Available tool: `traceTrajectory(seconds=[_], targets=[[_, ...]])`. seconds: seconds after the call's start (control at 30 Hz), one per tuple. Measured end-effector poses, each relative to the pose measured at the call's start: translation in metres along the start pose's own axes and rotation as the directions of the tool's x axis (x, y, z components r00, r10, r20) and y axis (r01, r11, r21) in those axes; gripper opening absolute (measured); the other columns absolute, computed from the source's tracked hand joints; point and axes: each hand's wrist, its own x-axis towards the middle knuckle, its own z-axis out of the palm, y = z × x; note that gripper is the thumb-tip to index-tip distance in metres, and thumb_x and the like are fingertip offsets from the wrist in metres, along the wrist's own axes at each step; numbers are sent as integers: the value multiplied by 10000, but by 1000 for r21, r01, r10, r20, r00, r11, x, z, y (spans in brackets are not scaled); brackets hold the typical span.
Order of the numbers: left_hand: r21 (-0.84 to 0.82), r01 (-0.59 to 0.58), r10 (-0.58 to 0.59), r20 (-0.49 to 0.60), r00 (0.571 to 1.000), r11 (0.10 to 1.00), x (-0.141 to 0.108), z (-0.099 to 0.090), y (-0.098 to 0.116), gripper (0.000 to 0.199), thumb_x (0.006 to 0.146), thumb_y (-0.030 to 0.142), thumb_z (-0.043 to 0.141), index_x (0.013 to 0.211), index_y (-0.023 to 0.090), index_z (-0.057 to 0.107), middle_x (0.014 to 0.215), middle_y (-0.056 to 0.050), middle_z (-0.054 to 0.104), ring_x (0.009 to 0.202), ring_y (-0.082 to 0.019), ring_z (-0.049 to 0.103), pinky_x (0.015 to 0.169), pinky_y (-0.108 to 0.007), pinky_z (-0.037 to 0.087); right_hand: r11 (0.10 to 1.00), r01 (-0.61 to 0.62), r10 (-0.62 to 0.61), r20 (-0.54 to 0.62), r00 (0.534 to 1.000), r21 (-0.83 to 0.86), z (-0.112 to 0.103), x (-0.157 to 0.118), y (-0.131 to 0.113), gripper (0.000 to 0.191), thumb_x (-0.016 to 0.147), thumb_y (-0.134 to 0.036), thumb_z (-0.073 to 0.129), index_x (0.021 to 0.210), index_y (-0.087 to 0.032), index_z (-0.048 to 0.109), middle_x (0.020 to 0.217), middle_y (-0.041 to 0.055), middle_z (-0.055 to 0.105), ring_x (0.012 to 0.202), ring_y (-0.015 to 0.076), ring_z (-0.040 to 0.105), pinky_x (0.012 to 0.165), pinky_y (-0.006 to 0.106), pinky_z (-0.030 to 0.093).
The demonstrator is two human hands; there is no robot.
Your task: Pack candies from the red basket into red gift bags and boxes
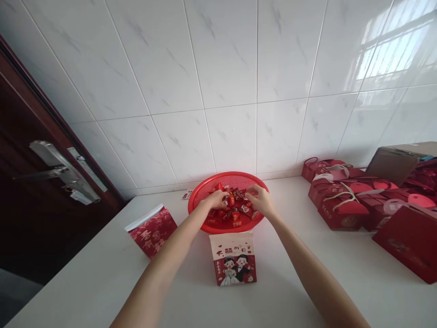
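A red plastic basket (pixel 261 183) with a perforated wall holds several small wrapped candies (pixel 235 214) in red and dark wrappers. Both of my hands reach into it. My left hand (pixel 215 199) is on the left of the pile, its fingers bent around a wrapped candy partly hidden by them. On the right side, my right hand (pixel 262 200) hovers over the candies with its thumb and fingers curved and apart. Just in front of the basket stands a paper gift bag (pixel 235 264) printed with a cartoon wedding couple; its top edge is pale.
A red gift bag (pixel 153 232) with a white edge is left of my left forearm. Several red gift boxes (pixel 344 209) crowd the right side, beside a flat red box (pixel 409 241) and an open carton (pixel 392 164). Behind is a tiled wall (pixel 232 141); a dark door (pixel 30 191) is left.
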Motion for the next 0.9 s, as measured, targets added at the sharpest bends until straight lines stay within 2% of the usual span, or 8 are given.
traceTrajectory(seconds=[0.1,0.17,0.23,0.33,0.5,0.7,0.8,0.9], targets=[[15,4,-5,8,1000,1000,2,2,1,698,705,366,789,1366,257,594,1346,-136,615,1252,-346,575,948,-362,502,1000,-3,3,1,1000,-22,0,-1,-1,77,848,-233,618,907,-226,666,1016,30,757,952,209,703,753,304,502],[24,9,-9,5,1000,1000,2,4,1,759,718,421,779,1426,284,541,1405,-137,569,1326,-370,512,989,-389,484,999,-5,6,4,1000,-31,0,-1,-1,84,848,-235,616,915,-227,666,1012,27,758,946,208,703,741,301,499],[31,6,-6,4,1000,999,2,5,2,708,734,457,764,1399,305,575,1389,-120,571,1314,-369,517,989,-386,481,999,-4,4,8,1000,-43,1,-1,-1,89,848,-239,616,923,-231,663,1005,23,759,931,208,705,724,299,496],[38,-22,22,1,1000,999,2,4,5,489,779,463,726,1240,301,705,1279,-100,617,1178,-329,601,930,-349,499,998,-4,5,18,1000,-67,1,-1,0,93,852,-243,617,933,-234,662,1009,21,760,937,209,706,729,301,493],[34,-110,111,-15,994,993,0,2,14,182,782,313,706,905,210,792,1113,-116,664,897,-275,661,762,-328,520,996,6,-3,30,1000,-89,2,0,2,101,866,-254,611,949,-238,666,1054,9,757,984,199,700,770,300,493],[26,-206,207,-30,978,978,3,6,15,272,695,140,704,942,227,780,1030,-92,699,950,-278,654,827,-337,504,994,2,3,37,999,-112,2,0,3,111,867,-269,608,958,-254,670,1050,-1,758,958,201,702,742,300,490],[0,-232,232,8,973,973,6,9,13,190,689,116,676,816,226,766,892,-54,725,855,-237,669,776,-291,499,993,-7,12,43,999,-116,1,-1,2,114,875,-280,604,966,-259,670,1080,-6,755,963,200,703,733,297,489],[-40,-239,240,22,971,970,8,11,11,174,706,148,676,826,241,759,822,-21,736,784,-205,669,728,-257,496,992,-8,13,44,999,-129,0,-2,0,110,879,-276,606,969,-256,667,1089,-7,754,980,196,703,739,289,487]])
